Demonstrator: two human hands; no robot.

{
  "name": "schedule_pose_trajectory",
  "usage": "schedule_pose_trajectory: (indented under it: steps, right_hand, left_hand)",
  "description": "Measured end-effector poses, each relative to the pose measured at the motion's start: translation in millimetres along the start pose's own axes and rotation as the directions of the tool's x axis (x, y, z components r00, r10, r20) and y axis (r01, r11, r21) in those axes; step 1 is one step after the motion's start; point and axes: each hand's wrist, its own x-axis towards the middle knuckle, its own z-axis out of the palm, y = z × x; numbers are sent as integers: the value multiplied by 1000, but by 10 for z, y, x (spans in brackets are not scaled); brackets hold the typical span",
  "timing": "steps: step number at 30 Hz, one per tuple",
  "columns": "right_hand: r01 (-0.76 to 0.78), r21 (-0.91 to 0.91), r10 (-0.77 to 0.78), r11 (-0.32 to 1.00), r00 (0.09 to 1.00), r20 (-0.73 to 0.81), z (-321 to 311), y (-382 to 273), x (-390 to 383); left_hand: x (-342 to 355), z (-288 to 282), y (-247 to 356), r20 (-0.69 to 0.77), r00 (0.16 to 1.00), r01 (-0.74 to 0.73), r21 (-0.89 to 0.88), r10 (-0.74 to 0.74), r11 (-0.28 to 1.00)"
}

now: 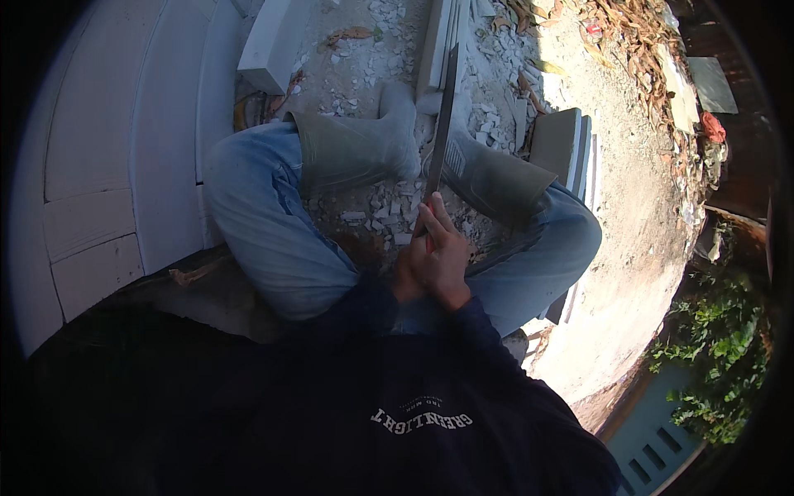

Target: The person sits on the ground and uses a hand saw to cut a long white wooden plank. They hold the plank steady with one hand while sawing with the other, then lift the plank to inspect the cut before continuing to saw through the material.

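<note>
A long, narrow, dark-bladed tool (pixel 444 124) with red on its handle points away from me between my boots. My right hand (pixel 445 258) is closed over the handle, two fingers reaching along it. Just left of it and partly hidden, my left hand (pixel 408 275) is also closed at the handle's near end. Beyond the hands, the blade's far end overlaps the edge of pale, narrow slabs (pixel 437 54). Whether it touches them I cannot tell. My dusty boots (pixel 364 149) flank the blade.
White broken chips (pixel 385 211) litter the ground around the boots. A pale block (pixel 273 50) lies at the far left, near stacked pale blocks (pixel 165 140). Grey slabs (pixel 556 145) stand beside my right knee. Dry leaves (pixel 637 41) and a green plant (pixel 715 355) are at the right.
</note>
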Motion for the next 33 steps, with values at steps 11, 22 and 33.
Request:
schedule_pose_trajectory:
  steps: [11, 22, 33]
  right_hand:
    - [128, -8, -128, 992, 984, -122, 179, 251, 755]
    - [166, -13, -166, 986, 978, -123, 118, 242, 1157]
    - [85, 34, -81, 996, 990, -113, 144, 396, 1042]
  left_hand:
    - [756, 16, -265, -38, 995, -87, 124, 93, 988]
    - [1084, -31, 31, -96, 992, -72, 65, 78, 995]
    - [1050, 144, -102, -147, 987, -31, 195, 60, 980]
